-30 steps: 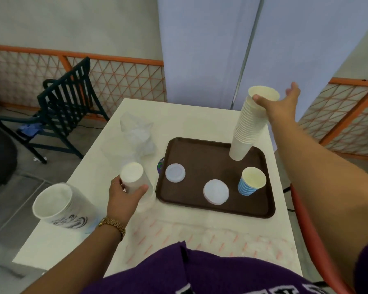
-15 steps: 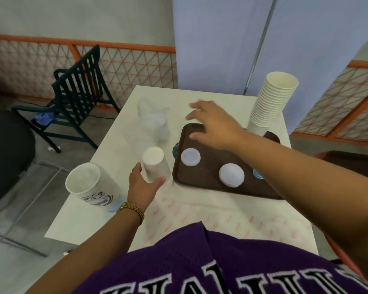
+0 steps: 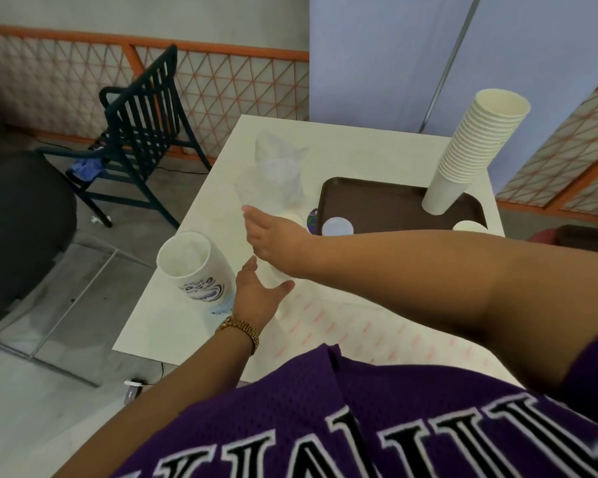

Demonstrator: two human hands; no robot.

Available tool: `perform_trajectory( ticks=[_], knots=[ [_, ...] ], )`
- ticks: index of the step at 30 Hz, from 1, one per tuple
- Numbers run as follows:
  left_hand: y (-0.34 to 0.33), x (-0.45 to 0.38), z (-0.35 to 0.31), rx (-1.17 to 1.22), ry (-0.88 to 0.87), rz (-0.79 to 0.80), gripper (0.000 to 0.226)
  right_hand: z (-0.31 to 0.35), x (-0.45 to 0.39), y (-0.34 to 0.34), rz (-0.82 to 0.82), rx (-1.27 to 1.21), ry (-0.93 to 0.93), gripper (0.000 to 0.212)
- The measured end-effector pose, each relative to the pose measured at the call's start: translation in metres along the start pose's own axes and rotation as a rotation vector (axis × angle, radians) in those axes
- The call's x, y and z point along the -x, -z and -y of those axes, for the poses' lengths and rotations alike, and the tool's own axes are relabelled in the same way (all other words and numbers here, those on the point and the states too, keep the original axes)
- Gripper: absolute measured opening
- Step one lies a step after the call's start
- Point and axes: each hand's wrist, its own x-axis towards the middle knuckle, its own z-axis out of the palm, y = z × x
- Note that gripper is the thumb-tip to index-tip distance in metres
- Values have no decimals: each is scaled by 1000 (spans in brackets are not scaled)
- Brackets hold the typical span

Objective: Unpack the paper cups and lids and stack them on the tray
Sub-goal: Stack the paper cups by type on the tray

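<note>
A tall stack of paper cups (image 3: pixel 477 146) stands at the back right of the brown tray (image 3: pixel 377 198). A white lid (image 3: pixel 337 226) lies on the tray's near left, and another white rim (image 3: pixel 470 225) shows just above my right forearm. My left hand (image 3: pixel 256 298) holds a small white lid stack (image 3: pixel 277 274) between thumb and fingers on the table left of the tray. My right hand (image 3: pixel 273 236) reaches across and lies over the top of that stack with its fingers stretched out to the left. The arm hides the tray's front part.
A large white printed cup (image 3: pixel 194 267) leans at the table's left edge, close to my left hand. Crumpled clear plastic (image 3: pixel 277 170) lies behind my hands. A flat wrapper with red marks (image 3: pixel 342 326) covers the table's front. A dark chair (image 3: pixel 142 132) stands off the table's left.
My right hand left the tall cup stack on the tray and swung left across the tray to the small stack in my left hand. The camera view shifted left.
</note>
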Motion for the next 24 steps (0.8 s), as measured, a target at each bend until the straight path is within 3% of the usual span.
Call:
perform_trajectory(
  ticks=[7, 18, 21, 24],
  knots=[
    [8, 4, 3, 18, -10, 26, 97, -1, -7, -3, 42, -12, -48, 49],
    [7, -1, -10, -17, -54, 84, 98, -41, 31, -15, -141, -199, -212, 37],
    [4, -4, -16, -23, -61, 86, 99, -54, 49, -25, -197, -314, -307, 34],
    [1, -7, -23, -13, -58, 85, 101, -66, 73, -37, -181, -528, -424, 46]
  ],
)
